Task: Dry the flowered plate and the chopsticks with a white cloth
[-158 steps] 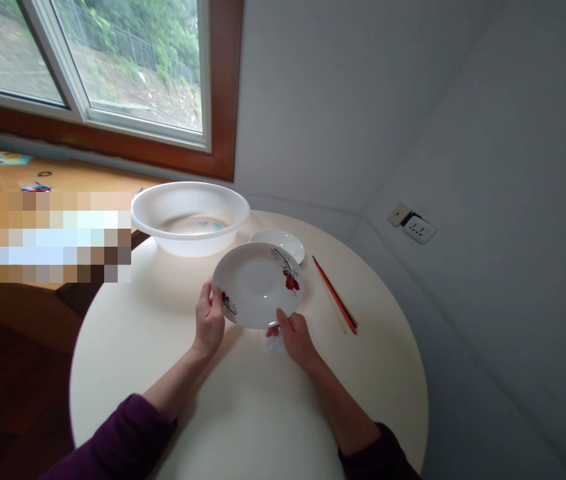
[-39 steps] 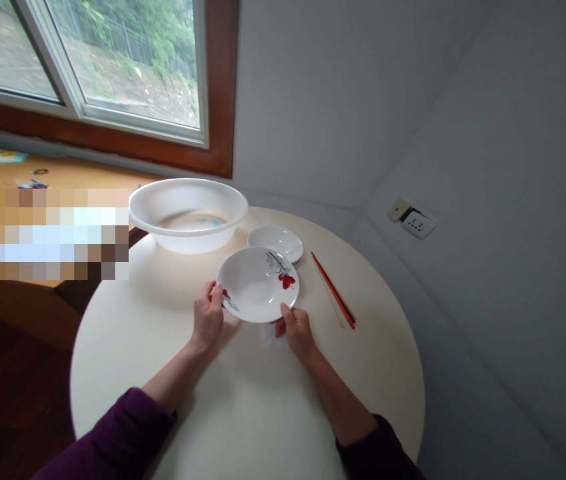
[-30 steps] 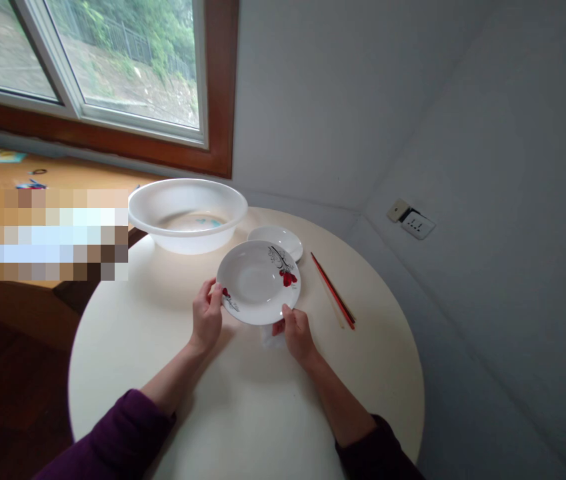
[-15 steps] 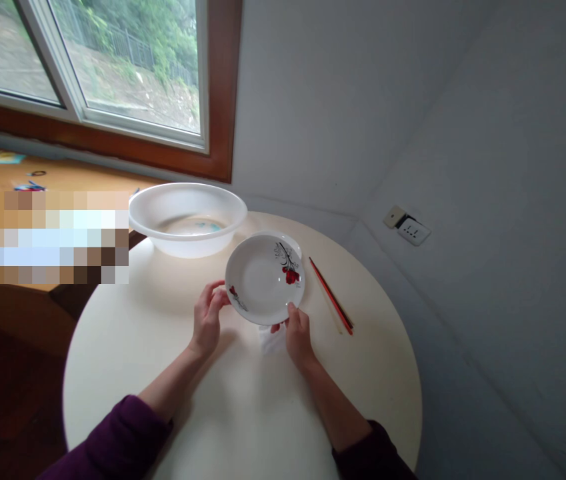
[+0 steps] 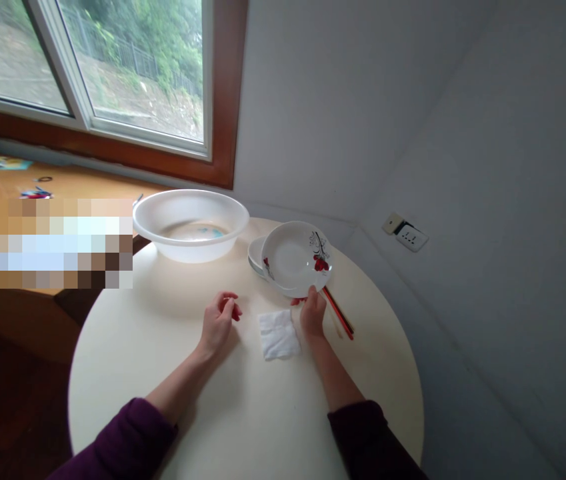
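My right hand (image 5: 313,315) grips the near rim of a white plate (image 5: 290,259) decorated with red flowers and black stems, thumb on top and fingers underneath. The plate is raised and tilted toward me. Partly hidden behind it, more white dishware (image 5: 255,253) rests on the table. My left hand (image 5: 220,323) is off the plate, its fingers loosely curled and apart, with nothing in it. Between the two hands lies a folded white cloth (image 5: 279,335). Red and dark chopsticks (image 5: 337,310) lie just right of my right hand, their far ends hidden by the plate.
A large translucent white basin (image 5: 191,227) stands at the back left of the round white table (image 5: 243,413). Left of it is a wooden desk (image 5: 87,180) with small items and a blurred-out patch. The window (image 5: 133,73) and wall with a socket (image 5: 411,237) border the table.
The plate has moved right and away from me in my right hand. My left hand has let go of its rim. The white cloth, mostly covered before, now shows fully.
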`<action>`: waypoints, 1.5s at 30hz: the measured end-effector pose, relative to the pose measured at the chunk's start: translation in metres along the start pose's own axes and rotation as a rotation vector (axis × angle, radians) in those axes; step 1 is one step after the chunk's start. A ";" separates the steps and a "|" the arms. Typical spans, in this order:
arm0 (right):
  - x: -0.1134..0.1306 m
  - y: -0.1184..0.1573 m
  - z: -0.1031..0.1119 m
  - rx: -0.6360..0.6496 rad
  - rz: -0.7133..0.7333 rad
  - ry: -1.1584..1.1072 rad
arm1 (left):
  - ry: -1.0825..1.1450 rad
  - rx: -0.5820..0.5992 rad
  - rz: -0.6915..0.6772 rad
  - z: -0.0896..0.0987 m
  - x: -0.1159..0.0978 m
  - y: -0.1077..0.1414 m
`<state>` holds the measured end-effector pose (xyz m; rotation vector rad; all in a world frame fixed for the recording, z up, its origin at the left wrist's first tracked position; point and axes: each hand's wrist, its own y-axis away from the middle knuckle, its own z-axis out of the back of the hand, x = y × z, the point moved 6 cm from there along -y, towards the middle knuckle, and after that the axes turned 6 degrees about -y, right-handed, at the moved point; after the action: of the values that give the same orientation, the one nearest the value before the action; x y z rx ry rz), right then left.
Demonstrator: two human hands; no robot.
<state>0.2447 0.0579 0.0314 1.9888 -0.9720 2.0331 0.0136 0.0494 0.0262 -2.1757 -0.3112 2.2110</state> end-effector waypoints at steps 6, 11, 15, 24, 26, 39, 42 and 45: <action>-0.014 -0.011 -0.007 -0.020 -0.035 -0.057 | -0.001 0.062 0.057 -0.006 0.005 0.001; -0.028 -0.022 -0.026 -0.020 -0.063 -0.103 | -0.008 0.049 0.076 -0.005 0.005 0.000; -0.038 -0.030 -0.031 -0.023 -0.083 -0.075 | -0.014 0.052 0.073 -0.004 0.003 0.000; -0.041 -0.033 -0.032 -0.034 -0.118 -0.026 | -0.021 0.072 0.091 -0.006 0.002 0.002; -0.039 -0.034 -0.034 -0.033 -0.119 -0.001 | -0.019 0.066 0.091 -0.006 0.001 0.002; -0.036 -0.041 -0.035 -0.053 -0.131 0.124 | -0.004 0.055 0.111 -0.005 0.001 0.002; -0.034 -0.043 -0.034 -0.068 -0.105 0.186 | -0.023 0.052 0.113 -0.005 -0.001 0.002; -0.033 -0.044 -0.033 -0.070 -0.073 0.224 | -0.042 0.048 0.109 -0.004 -0.001 0.002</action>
<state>0.2433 0.1211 0.0182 1.6914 -0.8963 2.0961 0.0176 0.0481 0.0270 -2.1741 -0.1418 2.2957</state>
